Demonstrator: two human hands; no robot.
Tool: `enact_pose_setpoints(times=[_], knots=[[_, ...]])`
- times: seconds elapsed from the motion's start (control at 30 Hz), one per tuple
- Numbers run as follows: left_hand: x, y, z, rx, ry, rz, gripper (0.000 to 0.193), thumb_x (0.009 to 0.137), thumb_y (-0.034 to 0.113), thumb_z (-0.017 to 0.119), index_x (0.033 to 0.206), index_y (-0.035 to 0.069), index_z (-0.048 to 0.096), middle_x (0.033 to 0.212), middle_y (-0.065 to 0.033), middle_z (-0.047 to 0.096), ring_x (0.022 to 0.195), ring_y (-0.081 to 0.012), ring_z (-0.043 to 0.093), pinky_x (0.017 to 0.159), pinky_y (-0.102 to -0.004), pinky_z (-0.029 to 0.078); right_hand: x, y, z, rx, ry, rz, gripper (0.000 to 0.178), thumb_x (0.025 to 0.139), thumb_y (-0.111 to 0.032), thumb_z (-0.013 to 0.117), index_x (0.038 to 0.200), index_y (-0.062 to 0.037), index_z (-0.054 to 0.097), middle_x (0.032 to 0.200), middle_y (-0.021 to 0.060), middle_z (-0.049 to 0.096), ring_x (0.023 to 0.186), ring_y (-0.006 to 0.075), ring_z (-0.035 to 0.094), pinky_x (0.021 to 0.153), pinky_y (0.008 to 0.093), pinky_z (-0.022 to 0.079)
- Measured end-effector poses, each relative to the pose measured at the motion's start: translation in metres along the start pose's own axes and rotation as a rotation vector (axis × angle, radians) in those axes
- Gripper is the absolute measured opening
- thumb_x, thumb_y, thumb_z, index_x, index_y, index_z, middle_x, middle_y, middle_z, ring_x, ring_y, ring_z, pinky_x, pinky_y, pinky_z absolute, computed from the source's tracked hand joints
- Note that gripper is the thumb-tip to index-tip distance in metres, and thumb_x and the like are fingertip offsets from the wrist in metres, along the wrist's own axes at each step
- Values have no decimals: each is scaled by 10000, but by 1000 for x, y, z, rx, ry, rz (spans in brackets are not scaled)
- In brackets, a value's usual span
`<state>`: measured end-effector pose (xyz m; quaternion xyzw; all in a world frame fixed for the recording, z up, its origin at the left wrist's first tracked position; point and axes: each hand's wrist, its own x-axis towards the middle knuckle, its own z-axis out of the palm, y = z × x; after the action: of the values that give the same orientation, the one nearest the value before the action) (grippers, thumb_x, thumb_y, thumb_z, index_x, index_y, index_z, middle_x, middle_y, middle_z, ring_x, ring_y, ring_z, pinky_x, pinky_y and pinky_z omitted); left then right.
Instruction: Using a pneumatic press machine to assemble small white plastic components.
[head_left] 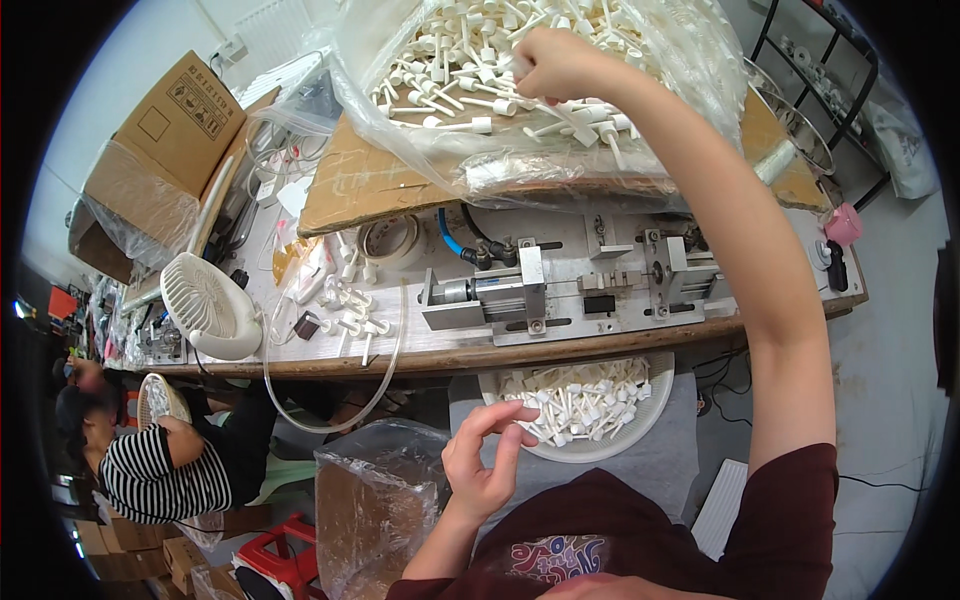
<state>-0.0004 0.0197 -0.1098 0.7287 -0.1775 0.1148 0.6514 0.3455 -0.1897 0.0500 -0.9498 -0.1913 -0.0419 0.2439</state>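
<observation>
On my feed, white pieces (483,125) lie beneath and left of the curled right hand (562,66), its grasp unclear; left hand (485,462) spread.

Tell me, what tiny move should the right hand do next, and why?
The right hand is at the white pieces in the clear bag, so perhaps it should lift one out. Its grip is hard to see; the left hand looks empty.

A single fisheye view looks steeply down from head height, near the maroon short-sleeved shirt (630,525) at its lower edge, facing across the long white-topped wooden workbench (440,345), the black-and-white striped shirt (175,475) farther off at left
</observation>
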Motion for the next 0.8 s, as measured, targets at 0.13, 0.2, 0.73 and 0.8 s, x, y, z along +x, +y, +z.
enact_pose_setpoints(times=[0.13,0.2,0.73,0.8], knots=[[6,6,3,-3,-21,31,262,967,-67,522,1227,-41,536,1022,-214,687,742,-198,695,681,-284,568,-15,36,-13,280,200,-44,109,775,-103,678,795,4,683,808,86,698,576,130,636,549,290,524],[14,10,7,1,-44,59,262,963,-69,527,1224,-42,538,1016,-215,689,733,-197,695,691,-283,563,-29,42,-16,505,297,35,163,806,-135,697,882,8,716,805,74,695,639,110,645,602,265,543],[115,21,45,307,21,334,491,767,-35,800,1233,-12,646,1181,-162,672,968,-199,676,822,-314,557,-214,-13,42,1416,23,142,172,984,-131,624,1107,-21,577,862,83,665,557,28,446,491,176,341],[109,17,52,240,-39,283,459,756,-46,806,1195,-2,678,1136,-141,672,934,-180,674,769,-294,565,-230,-9,54,1501,-2,161,129,982,-125,627,1060,-33,581,868,83,674,567,37,508,464,180,350]])
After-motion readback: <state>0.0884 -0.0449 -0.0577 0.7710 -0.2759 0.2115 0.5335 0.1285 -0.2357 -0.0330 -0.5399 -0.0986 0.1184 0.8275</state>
